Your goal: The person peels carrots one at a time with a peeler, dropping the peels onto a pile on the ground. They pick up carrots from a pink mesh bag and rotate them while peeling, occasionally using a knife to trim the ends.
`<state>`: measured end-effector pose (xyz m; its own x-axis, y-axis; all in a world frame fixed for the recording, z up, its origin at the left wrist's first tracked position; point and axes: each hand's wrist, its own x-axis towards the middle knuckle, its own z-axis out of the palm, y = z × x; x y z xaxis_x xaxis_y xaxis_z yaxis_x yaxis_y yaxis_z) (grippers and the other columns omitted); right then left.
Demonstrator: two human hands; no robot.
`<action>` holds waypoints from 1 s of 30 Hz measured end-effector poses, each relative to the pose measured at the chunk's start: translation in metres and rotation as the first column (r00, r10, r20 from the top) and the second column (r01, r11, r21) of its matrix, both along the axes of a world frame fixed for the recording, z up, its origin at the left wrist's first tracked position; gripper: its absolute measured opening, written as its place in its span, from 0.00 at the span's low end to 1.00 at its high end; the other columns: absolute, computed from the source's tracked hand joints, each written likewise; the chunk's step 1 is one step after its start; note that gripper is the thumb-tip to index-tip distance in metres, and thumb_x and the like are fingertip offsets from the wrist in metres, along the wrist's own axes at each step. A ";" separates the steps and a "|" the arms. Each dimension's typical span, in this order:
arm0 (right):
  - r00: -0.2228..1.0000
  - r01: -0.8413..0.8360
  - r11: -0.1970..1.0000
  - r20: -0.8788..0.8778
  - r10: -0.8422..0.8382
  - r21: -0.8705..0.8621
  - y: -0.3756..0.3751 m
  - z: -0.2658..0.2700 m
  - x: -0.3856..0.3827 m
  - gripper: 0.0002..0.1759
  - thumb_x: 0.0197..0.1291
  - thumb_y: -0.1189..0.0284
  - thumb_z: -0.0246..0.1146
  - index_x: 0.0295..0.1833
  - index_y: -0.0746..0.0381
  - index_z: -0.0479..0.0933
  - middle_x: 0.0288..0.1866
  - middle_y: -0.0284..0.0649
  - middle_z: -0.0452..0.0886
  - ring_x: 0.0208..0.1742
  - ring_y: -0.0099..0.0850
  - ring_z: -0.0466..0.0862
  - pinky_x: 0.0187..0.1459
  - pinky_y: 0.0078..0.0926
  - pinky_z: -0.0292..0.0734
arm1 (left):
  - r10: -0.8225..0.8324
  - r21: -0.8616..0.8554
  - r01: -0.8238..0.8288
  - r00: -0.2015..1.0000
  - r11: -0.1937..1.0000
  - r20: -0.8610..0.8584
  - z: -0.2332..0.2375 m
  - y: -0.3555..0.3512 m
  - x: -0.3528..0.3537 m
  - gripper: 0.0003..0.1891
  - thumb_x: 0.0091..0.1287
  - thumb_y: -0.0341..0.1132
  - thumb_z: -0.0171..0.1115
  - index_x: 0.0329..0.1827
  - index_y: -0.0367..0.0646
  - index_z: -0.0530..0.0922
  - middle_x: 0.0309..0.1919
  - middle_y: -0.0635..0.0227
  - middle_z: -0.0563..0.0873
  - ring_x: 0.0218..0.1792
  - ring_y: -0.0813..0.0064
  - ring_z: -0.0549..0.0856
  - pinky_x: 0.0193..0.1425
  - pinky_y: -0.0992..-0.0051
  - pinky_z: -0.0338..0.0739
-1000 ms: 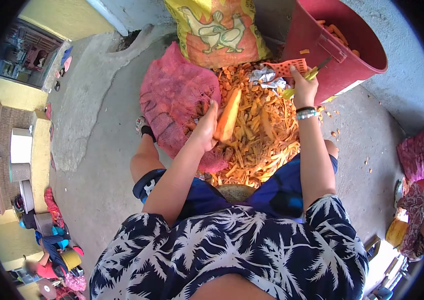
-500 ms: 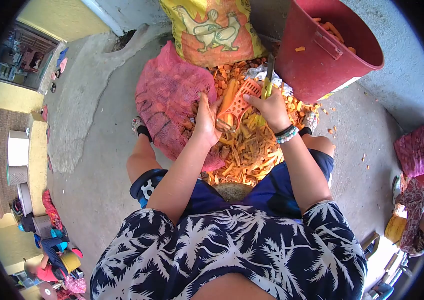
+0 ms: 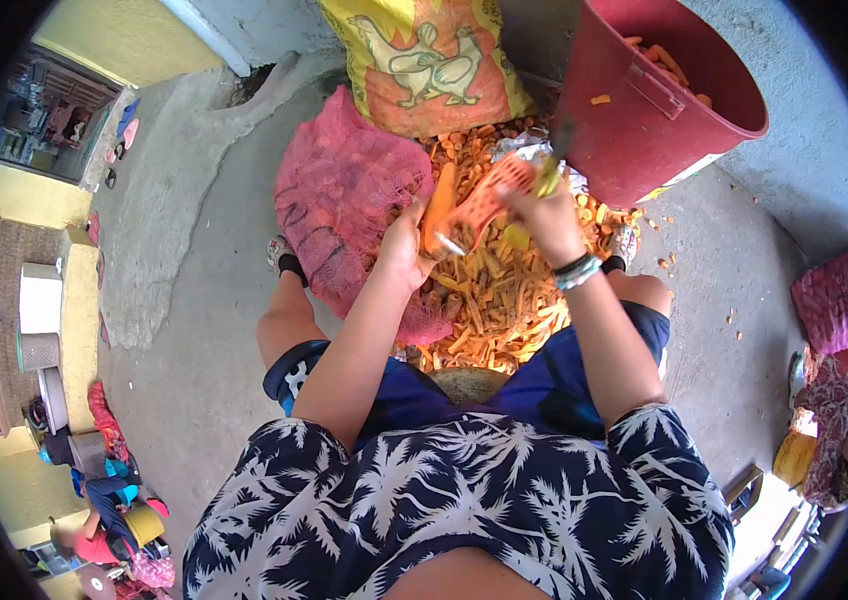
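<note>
My left hand [image 3: 406, 248] is closed round a carrot [image 3: 440, 208], its bright orange tip pointing away from me. My right hand [image 3: 550, 222] grips an orange vegetable peeler [image 3: 492, 198] with a perforated body, its metal blade end close to the carrot's near end. A knife with a yellow handle [image 3: 547, 178] is held in the same hand, blurred by motion. Under both hands spreads a heap of carrot peelings and cut pieces [image 3: 504, 310]. A pink mesh sack [image 3: 339, 215] of carrots lies left of my left hand.
A red bucket [image 3: 604, 120] with carrots inside stands at the upper right by the wall. Behind the heap is a yellow sack [image 3: 424, 70] printed with geese. Bare concrete floor [image 3: 194, 260] lies to the left, where a seated person [image 3: 94, 540] is far off.
The peeler has moved off the carrot, slightly right and towards me. More of the carrot now shows in my left hand, turned more upright.
</note>
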<state>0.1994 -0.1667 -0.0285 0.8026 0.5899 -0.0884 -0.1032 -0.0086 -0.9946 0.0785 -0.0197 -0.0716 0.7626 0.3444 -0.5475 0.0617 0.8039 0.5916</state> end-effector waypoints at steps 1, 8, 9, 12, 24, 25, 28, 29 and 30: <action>0.999 -0.032 0.999 0.025 0.032 -0.004 0.003 -0.004 -0.006 0.22 0.49 0.75 0.68 0.51 0.67 0.72 0.31 0.32 0.80 0.30 0.19 0.78 0.31 0.17 0.73 | 0.047 -0.015 -0.047 0.999 0.999 -0.016 0.017 -0.010 0.004 0.18 0.71 0.44 0.43 0.53 0.40 0.70 0.43 0.66 0.79 0.38 0.74 0.80 0.43 0.76 0.77; 0.918 0.383 0.923 0.101 -0.384 0.031 -0.001 -0.032 0.070 0.12 0.50 0.79 0.66 0.41 0.64 0.76 0.32 0.35 0.81 0.26 0.18 0.76 0.26 0.16 0.72 | -0.291 0.092 0.292 0.957 0.952 -0.022 0.019 -0.010 -0.009 0.22 0.71 0.48 0.41 0.54 0.37 0.69 0.37 0.61 0.79 0.36 0.70 0.80 0.37 0.74 0.77; 0.882 0.429 0.880 0.119 -0.457 0.202 -0.004 -0.048 0.095 0.08 0.51 0.79 0.65 0.39 0.63 0.77 0.30 0.34 0.81 0.24 0.17 0.75 0.23 0.15 0.70 | -0.334 0.101 0.333 0.943 0.937 -0.011 0.020 -0.007 -0.014 0.23 0.70 0.48 0.42 0.54 0.37 0.68 0.37 0.60 0.79 0.35 0.69 0.80 0.35 0.71 0.77; 0.929 0.346 0.919 0.066 -0.363 0.186 -0.019 -0.039 0.092 0.08 0.53 0.76 0.64 0.41 0.65 0.77 0.31 0.33 0.81 0.24 0.16 0.75 0.25 0.15 0.70 | -0.235 -0.046 0.236 0.972 0.971 0.022 0.023 -0.005 -0.016 0.23 0.70 0.48 0.42 0.55 0.38 0.68 0.37 0.60 0.79 0.35 0.70 0.80 0.35 0.69 0.77; 0.834 0.543 0.815 -0.025 -0.550 0.203 -0.025 -0.041 0.101 0.08 0.50 0.77 0.67 0.36 0.64 0.76 0.25 0.32 0.78 0.21 0.18 0.73 0.22 0.17 0.69 | -0.338 0.020 0.338 0.941 0.941 -0.010 0.021 -0.015 -0.023 0.22 0.70 0.50 0.41 0.51 0.39 0.70 0.33 0.63 0.80 0.32 0.73 0.80 0.32 0.73 0.76; 0.880 0.465 0.858 -0.008 -0.475 0.220 -0.022 -0.035 0.095 0.08 0.50 0.76 0.66 0.36 0.64 0.76 0.25 0.32 0.78 0.21 0.17 0.73 0.22 0.17 0.68 | -0.297 -0.002 0.297 0.955 0.955 0.000 0.027 -0.015 -0.024 0.21 0.71 0.48 0.42 0.50 0.39 0.72 0.33 0.63 0.81 0.30 0.75 0.81 0.32 0.79 0.76; 0.985 0.173 0.982 0.005 -0.174 0.073 -0.013 0.000 0.034 0.10 0.52 0.74 0.65 0.39 0.64 0.74 0.28 0.32 0.79 0.23 0.16 0.74 0.23 0.14 0.67 | -0.260 -0.059 0.265 0.962 0.962 0.085 0.011 -0.002 -0.021 0.21 0.70 0.49 0.43 0.50 0.41 0.73 0.34 0.64 0.81 0.32 0.75 0.81 0.34 0.77 0.77; 0.999 -0.010 0.998 -0.033 0.012 0.061 -0.011 -0.014 0.022 0.14 0.52 0.74 0.66 0.43 0.65 0.74 0.29 0.32 0.79 0.25 0.17 0.75 0.24 0.15 0.69 | -0.169 -0.052 0.169 0.986 0.984 0.011 0.008 -0.004 -0.017 0.19 0.70 0.48 0.44 0.50 0.42 0.73 0.36 0.66 0.81 0.33 0.76 0.81 0.35 0.75 0.78; 0.994 -0.025 0.996 -0.103 0.033 0.082 -0.008 0.004 -0.004 0.18 0.50 0.75 0.67 0.47 0.67 0.74 0.31 0.34 0.80 0.28 0.20 0.78 0.28 0.18 0.74 | -0.172 -0.057 0.173 0.985 0.983 0.012 0.007 -0.009 -0.012 0.19 0.70 0.48 0.44 0.50 0.42 0.73 0.36 0.66 0.81 0.33 0.76 0.81 0.35 0.75 0.78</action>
<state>0.1954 -0.1743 -0.0246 0.7740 0.6213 -0.1218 -0.2070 0.0665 -0.9761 0.0664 -0.0289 -0.0644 0.8116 0.1754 -0.5572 0.1986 0.8142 0.5456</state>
